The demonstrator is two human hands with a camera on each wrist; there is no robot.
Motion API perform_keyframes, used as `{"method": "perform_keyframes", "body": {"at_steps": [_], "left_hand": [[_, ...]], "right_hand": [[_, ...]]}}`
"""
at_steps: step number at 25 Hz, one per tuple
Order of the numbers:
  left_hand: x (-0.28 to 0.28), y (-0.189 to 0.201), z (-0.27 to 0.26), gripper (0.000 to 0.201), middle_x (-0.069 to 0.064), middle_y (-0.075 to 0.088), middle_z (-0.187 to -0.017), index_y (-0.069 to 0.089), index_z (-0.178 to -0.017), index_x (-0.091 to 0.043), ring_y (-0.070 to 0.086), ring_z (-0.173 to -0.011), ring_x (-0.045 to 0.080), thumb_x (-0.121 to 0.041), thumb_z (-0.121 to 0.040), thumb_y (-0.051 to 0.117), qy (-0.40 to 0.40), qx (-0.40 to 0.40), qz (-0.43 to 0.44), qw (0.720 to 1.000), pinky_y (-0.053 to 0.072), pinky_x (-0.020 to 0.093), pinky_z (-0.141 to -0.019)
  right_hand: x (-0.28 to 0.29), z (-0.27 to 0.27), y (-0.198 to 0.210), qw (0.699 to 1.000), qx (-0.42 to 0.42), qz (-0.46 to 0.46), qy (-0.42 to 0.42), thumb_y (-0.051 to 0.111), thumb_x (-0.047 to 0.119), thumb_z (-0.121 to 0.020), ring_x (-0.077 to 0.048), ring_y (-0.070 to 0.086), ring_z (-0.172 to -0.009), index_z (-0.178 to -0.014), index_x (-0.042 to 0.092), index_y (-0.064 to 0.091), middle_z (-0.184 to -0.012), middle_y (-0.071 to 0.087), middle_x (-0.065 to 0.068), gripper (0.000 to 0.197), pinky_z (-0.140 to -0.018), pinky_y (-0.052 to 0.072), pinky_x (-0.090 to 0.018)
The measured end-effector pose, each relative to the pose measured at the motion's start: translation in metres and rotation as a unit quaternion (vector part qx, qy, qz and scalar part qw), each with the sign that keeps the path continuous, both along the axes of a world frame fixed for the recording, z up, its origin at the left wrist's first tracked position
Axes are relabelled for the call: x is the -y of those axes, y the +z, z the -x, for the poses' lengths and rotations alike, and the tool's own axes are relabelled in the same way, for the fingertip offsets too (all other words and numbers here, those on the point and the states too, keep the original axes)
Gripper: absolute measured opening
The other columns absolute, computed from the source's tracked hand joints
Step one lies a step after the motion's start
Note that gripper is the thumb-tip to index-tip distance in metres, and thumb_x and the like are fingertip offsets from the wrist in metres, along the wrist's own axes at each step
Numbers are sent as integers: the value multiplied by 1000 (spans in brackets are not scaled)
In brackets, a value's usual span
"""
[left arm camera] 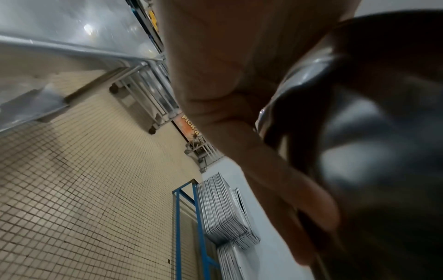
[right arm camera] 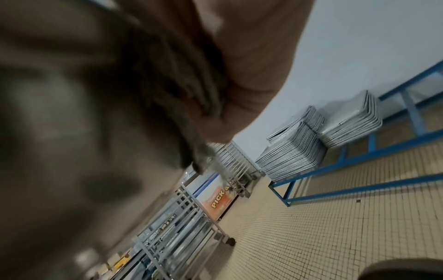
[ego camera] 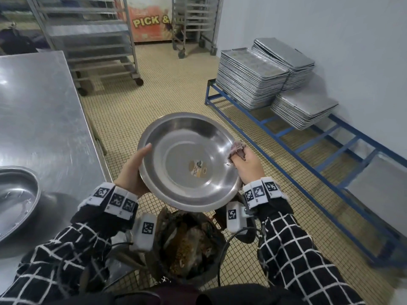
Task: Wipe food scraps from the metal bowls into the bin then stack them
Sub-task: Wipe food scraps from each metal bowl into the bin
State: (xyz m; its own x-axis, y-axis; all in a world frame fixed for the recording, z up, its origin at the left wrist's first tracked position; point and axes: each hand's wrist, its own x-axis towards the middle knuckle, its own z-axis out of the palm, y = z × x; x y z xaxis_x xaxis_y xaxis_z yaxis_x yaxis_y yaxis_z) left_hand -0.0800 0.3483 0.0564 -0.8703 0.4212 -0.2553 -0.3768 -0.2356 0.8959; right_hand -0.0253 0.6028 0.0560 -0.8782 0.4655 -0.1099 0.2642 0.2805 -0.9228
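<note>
1. We've got the metal bowl (ego camera: 187,161) up in the air between both hands, tilted toward us and sitting right above the bin (ego camera: 189,245), which is down on the tiled floor (ego camera: 141,100) between our forearms.
2. Our left hand (ego camera: 134,170) grips the bowl's left rim, thumb hooked over the edge and the rest of the fingers underneath (the left wrist view shows the fingers (left arm camera: 275,170) spread along the dark underside).
3. Our right hand (ego camera: 248,164) is curled around a bunched-up cloth (ego camera: 237,148), pressing it against the inside of the bowl at the right rim.
4. Inside the bowl there's a label or sticker (ego camera: 197,169) near the middle, and a tiny scrap (ego camera: 228,164) just beside the cloth. Otherwise it looks pretty shiny.
5. The bin is lined with a dark bag and has brownish food waste piled in it.
6. A second bowl (ego camera: 15,199) sits on the steel worktop (ego camera: 41,111) at our left, well apart from the one we're holding. It has a few small bits stuck inside.
7. Background stuff: stacks of metal trays (ego camera: 259,75) on a low blue rack (ego camera: 308,142) along the right wall, and wheeled tray trolleys (ego camera: 92,40) at the far end next to an orange "PICK &" sign (ego camera: 149,20).
8. The right wrist view is mostly blur, so it adds nothing more about the grip.
</note>
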Motion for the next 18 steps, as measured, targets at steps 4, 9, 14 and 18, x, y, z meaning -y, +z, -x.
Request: {"method": "perform_keyframes", "body": {"at_steps": [4, 9, 14, 18], "left_hand": [[0, -5, 6, 35, 8, 68, -76, 63, -112, -4, 66, -66, 25, -31, -93, 51, 59, 53, 80, 994, 55, 35, -65], [-19, -5, -4, 24, 10, 69, -78, 60, -101, -9, 67, -69, 25, -28, -96, 47, 107, 46, 104, 988, 54, 39, -66], [-42, -14, -25, 25, 4, 73, -74, 59, -99, -12, 70, -71, 20, -33, -99, 45, 134, 50, 59, 988, 54, 36, -68], [-43, -13, -27, 35, 7, 74, -88, 58, -112, -10, 71, -81, 22, -38, -94, 48, 59, 17, 60, 996, 57, 35, -72]], "right_hand": [[-5, 2, 4, 999, 27, -25, 26, 44, 21, -98, -2, 57, -80, -118, 23, 52, -96, 62, 8, 21, -63, 38, -17], [16, 7, -10, 998, 15, 24, -57, 37, 32, -101, -8, 55, -72, -111, 9, 49, -95, 61, -5, 27, -55, 37, -17], [40, 0, -22, 985, -15, 39, -165, 48, 26, -98, -5, 57, -80, -125, 10, 45, -103, 57, 3, 32, -52, 38, -7], [45, -8, -20, 979, -40, 79, -184, 51, 21, -97, -10, 57, -95, -130, 13, 44, -114, 58, 2, 35, -66, 40, -11]]}}
